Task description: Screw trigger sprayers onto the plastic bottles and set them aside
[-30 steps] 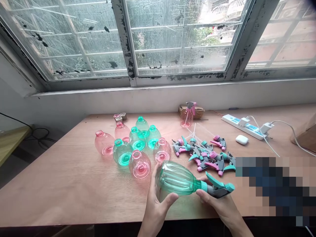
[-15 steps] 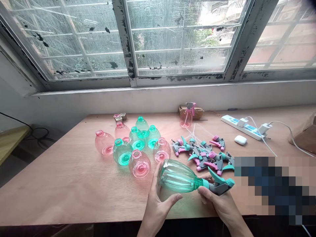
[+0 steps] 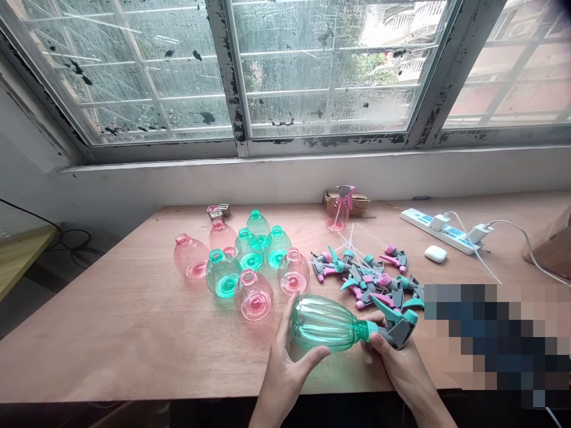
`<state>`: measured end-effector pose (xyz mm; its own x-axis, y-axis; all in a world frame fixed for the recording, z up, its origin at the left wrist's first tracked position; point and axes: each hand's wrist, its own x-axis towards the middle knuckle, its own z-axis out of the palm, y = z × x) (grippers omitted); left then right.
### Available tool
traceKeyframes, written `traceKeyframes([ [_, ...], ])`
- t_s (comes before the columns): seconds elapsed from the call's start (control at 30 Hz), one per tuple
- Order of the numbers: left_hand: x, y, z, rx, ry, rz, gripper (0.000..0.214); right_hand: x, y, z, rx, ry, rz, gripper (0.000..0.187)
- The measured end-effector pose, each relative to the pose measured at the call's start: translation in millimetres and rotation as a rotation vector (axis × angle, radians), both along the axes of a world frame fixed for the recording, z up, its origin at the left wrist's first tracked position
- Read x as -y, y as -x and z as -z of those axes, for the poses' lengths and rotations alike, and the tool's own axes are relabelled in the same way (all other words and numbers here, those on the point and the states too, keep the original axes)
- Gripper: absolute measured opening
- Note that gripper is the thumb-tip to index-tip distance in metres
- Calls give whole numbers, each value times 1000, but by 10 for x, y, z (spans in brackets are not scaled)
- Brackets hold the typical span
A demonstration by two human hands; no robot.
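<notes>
A clear green spray bottle (image 3: 325, 322) lies sideways in the air above the table's front edge, its base to the left. My left hand (image 3: 288, 362) is wrapped round the base end, thumb along the near side. At the neck, my right hand (image 3: 392, 362) pinches the teal collar of a grey and teal trigger sprayer (image 3: 399, 324). The sprayer head sits on the bottle's mouth; how tight it is I cannot tell. Just beyond lies a heap of loose trigger sprayers (image 3: 366, 276) in grey, pink and teal. Left of it stand several open bottles, such as a pink one (image 3: 253, 297) and a green one (image 3: 223, 276).
A complete pink spray bottle (image 3: 338, 214) stands by a small cardboard box (image 3: 359, 204) at the back. To the right are a white power strip (image 3: 441, 230) with plugs and cords, and a white earbud case (image 3: 435, 254). A blurred-out patch (image 3: 504, 339) covers the right front.
The sprayer head has turned about the neck, its trigger and nozzle shifting left. The bottle has moved slightly right. Both hands keep their hold.
</notes>
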<state>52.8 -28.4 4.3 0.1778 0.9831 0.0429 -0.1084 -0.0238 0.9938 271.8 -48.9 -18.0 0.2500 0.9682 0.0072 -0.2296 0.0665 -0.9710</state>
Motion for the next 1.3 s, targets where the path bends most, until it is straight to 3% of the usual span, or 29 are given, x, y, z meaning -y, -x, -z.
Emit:
traceKeyframes([
  [0.27,31,-30,-64,55,26,0,101,11,49,-54,-9,19,15,39],
  [0.57,56,6,-11,101,32,73,117,30,14,-14,-25,43,-25,38],
  [0.73,33,-14,-75,70,59,79,103,36,16,-8,-44,35,-10,36],
  [0.93,40,-13,-43,-17,5,64,95,31,33,-29,-110,4,29,33],
  [1.17,44,-3,-20,103,44,97,101,41,33,-15,-65,20,28,35],
  [1.3,33,-5,-34,49,57,94,81,40,25,-22,-31,40,20,35],
])
